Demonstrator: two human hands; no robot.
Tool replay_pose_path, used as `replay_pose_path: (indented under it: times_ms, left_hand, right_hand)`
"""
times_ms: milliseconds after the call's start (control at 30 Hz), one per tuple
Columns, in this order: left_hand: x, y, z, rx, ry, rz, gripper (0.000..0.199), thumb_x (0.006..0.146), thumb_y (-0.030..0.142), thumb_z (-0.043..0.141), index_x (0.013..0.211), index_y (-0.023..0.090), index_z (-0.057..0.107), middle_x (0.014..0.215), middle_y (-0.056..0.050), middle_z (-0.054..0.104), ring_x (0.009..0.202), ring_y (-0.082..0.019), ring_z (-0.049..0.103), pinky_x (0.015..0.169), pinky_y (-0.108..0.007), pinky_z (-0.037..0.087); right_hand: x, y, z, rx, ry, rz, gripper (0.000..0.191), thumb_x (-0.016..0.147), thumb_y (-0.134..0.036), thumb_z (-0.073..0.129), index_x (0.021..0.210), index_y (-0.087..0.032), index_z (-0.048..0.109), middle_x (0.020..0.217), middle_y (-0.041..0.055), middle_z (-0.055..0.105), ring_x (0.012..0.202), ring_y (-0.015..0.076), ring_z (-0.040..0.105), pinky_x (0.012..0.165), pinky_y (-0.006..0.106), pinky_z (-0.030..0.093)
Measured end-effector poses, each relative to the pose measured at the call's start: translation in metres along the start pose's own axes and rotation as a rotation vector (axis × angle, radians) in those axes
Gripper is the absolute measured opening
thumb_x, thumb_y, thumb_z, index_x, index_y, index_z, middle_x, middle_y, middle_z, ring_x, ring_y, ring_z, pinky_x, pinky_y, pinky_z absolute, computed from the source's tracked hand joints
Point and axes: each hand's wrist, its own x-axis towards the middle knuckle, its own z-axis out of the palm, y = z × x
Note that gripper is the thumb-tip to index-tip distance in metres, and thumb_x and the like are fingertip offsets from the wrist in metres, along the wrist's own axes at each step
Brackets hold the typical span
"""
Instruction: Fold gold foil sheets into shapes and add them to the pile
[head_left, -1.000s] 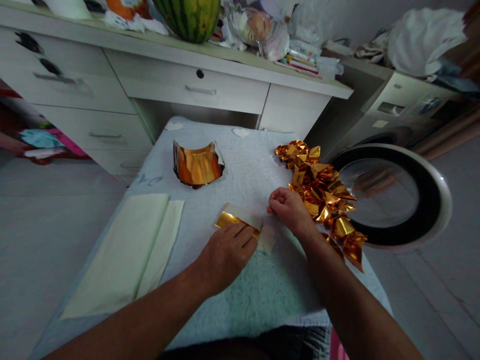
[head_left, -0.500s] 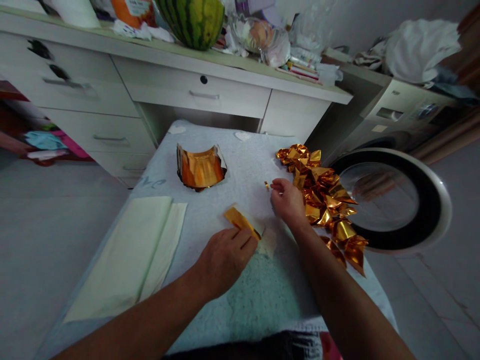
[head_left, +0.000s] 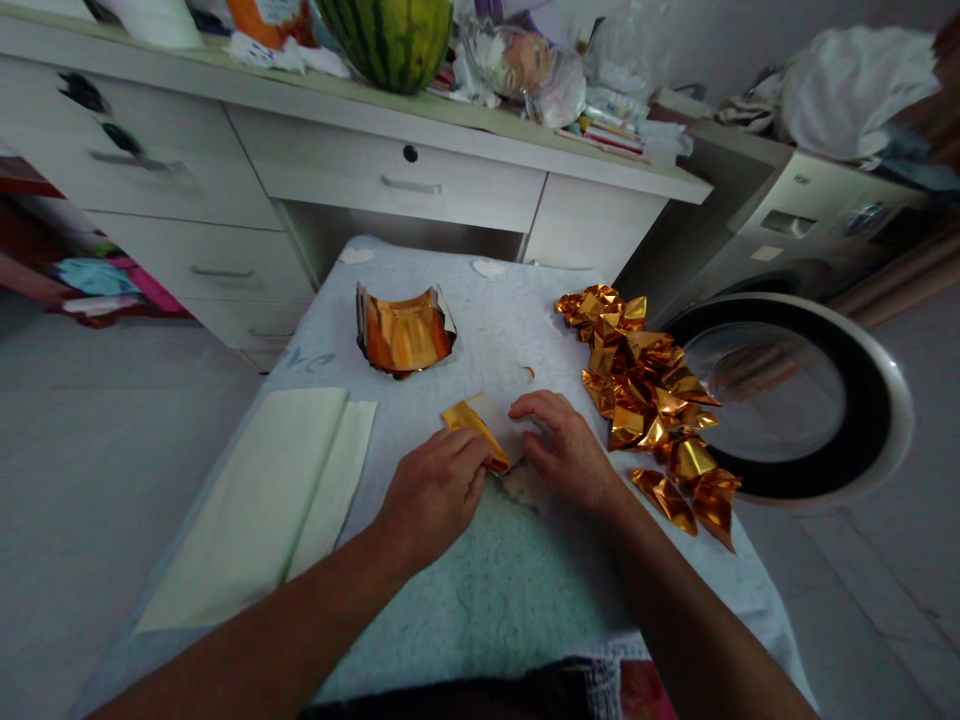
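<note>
Right hand (head_left: 564, 445) nearer gold paper (head_left: 468, 418) — clear bag (head_left: 523, 68) bulging

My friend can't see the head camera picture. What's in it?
A person's left hand touches a small gold paper on a cloth-covered surface, the right hand close by. Folded gold pieces pile at right; a curved gold sheet and pale sheets lie at left.

On the surface (head_left: 480, 620), paper (head_left: 247, 490) lies left, a foil heap (head_left: 649, 385) right, a foil strip (head_left: 466, 418) between them and a foil stack (head_left: 406, 335) behind-left of the strip; a cabinet (head_left: 405, 165) stands behind.
</note>
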Motion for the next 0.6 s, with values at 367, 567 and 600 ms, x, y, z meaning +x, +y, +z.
replay_pose_path:
  times_ms: [367,567,600]
  left_hand:
    - [0.001,-0.004,0.0,0.112,-0.081,0.085,0.013,0.087,0.008,0.051,0.081,0.018,0.056,0.087,-0.005,0.062,0.084,-0.022,0.053,0.078,-0.037,0.05]
    - [0.001,-0.005,0.001,0.051,-0.024,0.102,0.016,0.088,0.007,0.046,0.087,0.018,0.057,0.09,-0.006,0.063,0.087,-0.022,0.056,0.08,-0.039,0.052]
    - [0.001,-0.005,0.001,0.036,-0.008,0.108,0.016,0.089,0.007,0.045,0.09,0.018,0.057,0.092,-0.007,0.063,0.088,-0.022,0.057,0.081,-0.039,0.052]
  right_hand:
    - [0.008,0.025,0.011,-0.285,0.095,0.194,0.029,0.077,-0.007,0.046,0.094,-0.018,0.067,0.1,0.0098,0.069,0.1,0.0262,0.056,0.096,0.043,0.041]
    - [0.009,0.027,0.011,-0.26,0.155,0.189,0.053,0.078,-0.013,0.052,0.131,-0.015,0.052,0.148,0.0157,0.045,0.138,0.0322,0.034,0.112,0.055,0.025]
    - [0.008,0.025,0.009,-0.207,0.141,0.146,0.051,0.079,-0.014,0.052,0.13,-0.016,0.052,0.146,0.0152,0.046,0.137,0.0305,0.035,0.112,0.052,0.027]
